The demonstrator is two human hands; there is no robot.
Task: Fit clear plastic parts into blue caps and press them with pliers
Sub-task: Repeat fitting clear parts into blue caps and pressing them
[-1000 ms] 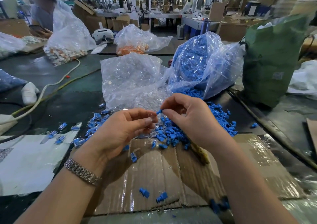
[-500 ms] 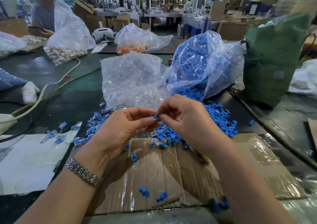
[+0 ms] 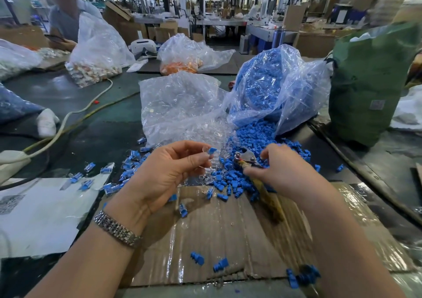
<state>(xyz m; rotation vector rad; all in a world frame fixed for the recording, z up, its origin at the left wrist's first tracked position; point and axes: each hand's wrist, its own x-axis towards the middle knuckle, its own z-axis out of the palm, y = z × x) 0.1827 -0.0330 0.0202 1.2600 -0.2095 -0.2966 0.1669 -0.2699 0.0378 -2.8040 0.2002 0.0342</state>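
My left hand (image 3: pixel 170 174) pinches a small blue cap with a clear plastic part (image 3: pixel 210 152) between thumb and fingertips, above the pile. My right hand (image 3: pixel 282 171) rests on the pliers (image 3: pixel 245 157), fingers curling round the taped handle (image 3: pixel 267 195); the metal jaws lie on the loose blue caps (image 3: pixel 230 179). Clear plastic parts (image 3: pixel 205 133) spill from a clear bag (image 3: pixel 180 106). A second bag full of blue caps (image 3: pixel 269 85) lies open behind.
A cardboard sheet (image 3: pixel 228 236) covers the table in front of me, with stray caps (image 3: pixel 220 263) on it. Assembled pieces (image 3: pixel 89 167) lie at the left near white paper (image 3: pixel 43 215). A green sack (image 3: pixel 370 85) stands right. Another person (image 3: pixel 66 16) works far left.
My right hand let go of the cap and moved right and down onto the pliers. The left hand keeps the cap with the clear part.
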